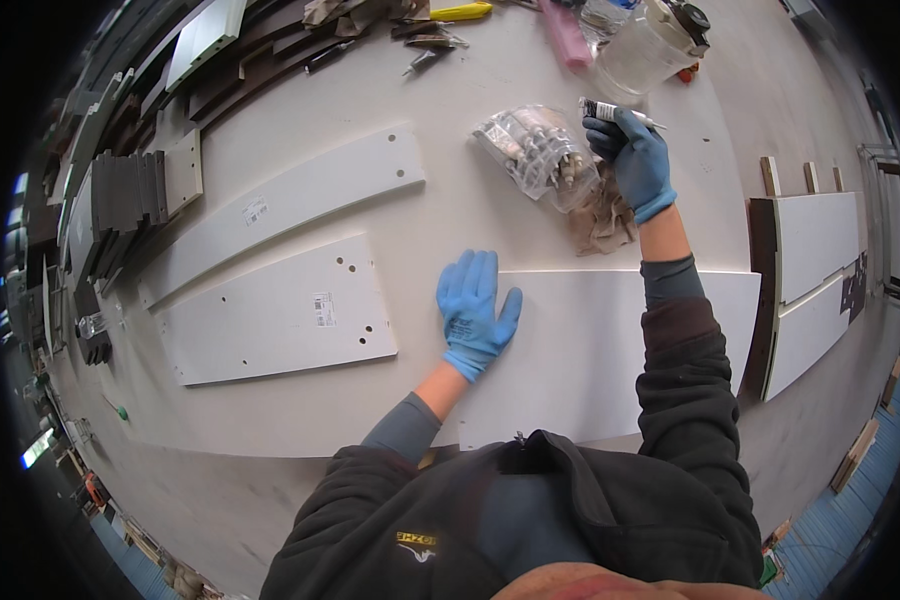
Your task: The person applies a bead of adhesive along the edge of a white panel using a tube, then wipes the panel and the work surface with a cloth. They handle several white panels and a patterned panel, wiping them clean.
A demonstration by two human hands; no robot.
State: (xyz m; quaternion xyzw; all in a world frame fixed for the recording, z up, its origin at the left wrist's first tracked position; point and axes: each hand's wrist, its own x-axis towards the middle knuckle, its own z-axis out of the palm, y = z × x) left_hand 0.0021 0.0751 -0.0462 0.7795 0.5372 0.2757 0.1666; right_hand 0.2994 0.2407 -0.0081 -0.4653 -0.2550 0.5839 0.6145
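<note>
My left hand [473,315], in a blue glove, lies flat with fingers stretched over the far left corner of a white panel [600,350] in front of me. Its fingertips reach past the panel's edge onto the grey table. My right hand [640,165], gloved too, is closed around a small black and white tube [602,109] with a pale pointed tip sticking out on the right. Left of that hand sits a clear plastic bag [535,150] full of similar small tubes. Crumpled brown paper [604,222] lies just below the bag and beside my right wrist.
Two white drilled boards, a long one [300,205] and a wider one [280,315], rest on the left. Dark panels [125,205] are stacked beyond them. A clear jug [650,45], a pink bottle [567,35] and several pens [435,42] stand or lie at the back. More white panels [815,245] are on the right.
</note>
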